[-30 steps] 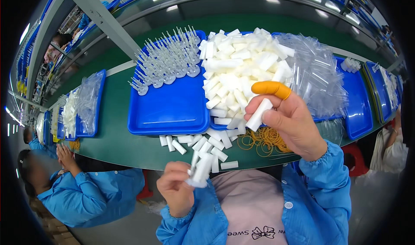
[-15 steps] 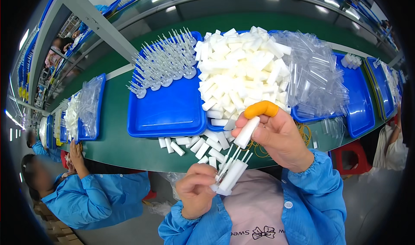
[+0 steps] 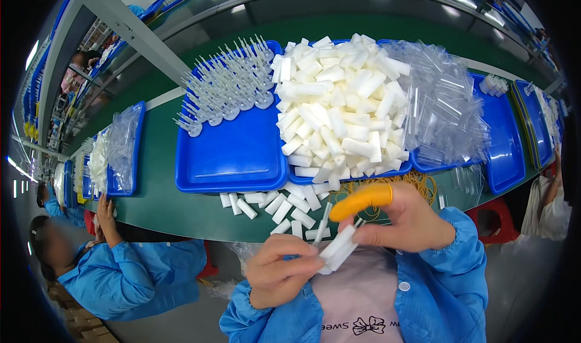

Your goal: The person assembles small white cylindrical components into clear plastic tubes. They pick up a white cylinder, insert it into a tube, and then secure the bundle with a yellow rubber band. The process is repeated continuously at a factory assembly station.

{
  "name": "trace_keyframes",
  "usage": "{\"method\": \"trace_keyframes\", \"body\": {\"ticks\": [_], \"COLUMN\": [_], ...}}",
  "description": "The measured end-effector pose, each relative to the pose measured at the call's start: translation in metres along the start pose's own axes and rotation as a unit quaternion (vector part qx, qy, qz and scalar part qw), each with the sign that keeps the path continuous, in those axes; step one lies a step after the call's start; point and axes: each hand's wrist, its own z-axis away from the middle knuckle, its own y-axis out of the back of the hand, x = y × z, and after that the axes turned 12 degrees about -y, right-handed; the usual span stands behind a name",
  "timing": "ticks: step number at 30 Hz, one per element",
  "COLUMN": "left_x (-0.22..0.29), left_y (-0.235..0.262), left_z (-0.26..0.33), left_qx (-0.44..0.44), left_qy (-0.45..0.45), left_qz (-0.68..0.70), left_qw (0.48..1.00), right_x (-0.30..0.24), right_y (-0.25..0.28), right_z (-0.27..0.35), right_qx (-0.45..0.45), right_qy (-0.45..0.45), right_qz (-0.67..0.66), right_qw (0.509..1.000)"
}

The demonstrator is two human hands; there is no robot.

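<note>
My left hand [image 3: 279,270] grips the lower end of a clear plastic part with thin upright prongs [image 3: 324,221]. White foam blocks [image 3: 340,247] sit side by side on its prongs, and some prong tips stick out above them. Closed around the upper end of these blocks is my right hand [image 3: 414,219], with an orange finger cot [image 3: 361,202] on one finger. The part is held tilted, close in front of my pink shirt. My fingers hide its base and part of the foam.
A heaped tray of white foam blocks [image 3: 339,107] stands ahead. Left of it, a blue tray [image 3: 233,161] holds rows of pronged parts [image 3: 227,80]; right, clear tubes [image 3: 445,104] pile up. Loose foam blocks [image 3: 281,210] and rubber bands [image 3: 417,186] lie nearer. Another person [image 3: 133,270] sits left.
My right hand has come down with the foam block, from above the prongs onto them, beside the other foam. My left hand has shifted slightly right and still holds the part.
</note>
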Motion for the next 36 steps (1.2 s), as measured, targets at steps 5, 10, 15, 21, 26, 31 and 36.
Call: {"method": "trace_keyframes", "body": {"ticks": [5, 10, 15, 21, 26, 31, 36], "left_x": [0.005, -0.009, -0.011, -0.019, -0.017, -0.019, -0.018], "left_y": [-0.006, -0.011, -0.007, -0.005, -0.007, -0.006, -0.006], "left_z": [0.001, 0.014, 0.012, 0.019, 0.014, 0.015, 0.015], "left_qx": [-0.014, 0.165, 0.269, 0.26, 0.279, 0.275, 0.272], "left_qy": [0.118, 0.189, 0.223, 0.22, 0.214, 0.211, 0.204], "left_qz": [0.055, 0.18, 0.251, 0.239, 0.259, 0.255, 0.247], "left_qw": [0.991, 0.951, 0.903, 0.909, 0.9, 0.903, 0.907], "right_x": [-0.002, 0.006, 0.027, 0.036, 0.038, 0.026, 0.029], "right_y": [-0.003, 0.01, 0.009, 0.009, 0.011, 0.012, 0.01], "right_z": [0.009, -0.015, -0.037, -0.043, -0.039, -0.028, -0.021], "right_qx": [0.006, 0.247, 0.285, 0.276, 0.258, 0.286, 0.203], "right_qy": [0.024, 0.145, 0.187, 0.183, 0.214, 0.207, 0.165], "right_qz": [0.004, 0.295, 0.538, 0.58, 0.581, 0.587, 0.581], "right_qw": [1.0, 0.911, 0.771, 0.744, 0.742, 0.728, 0.771]}}
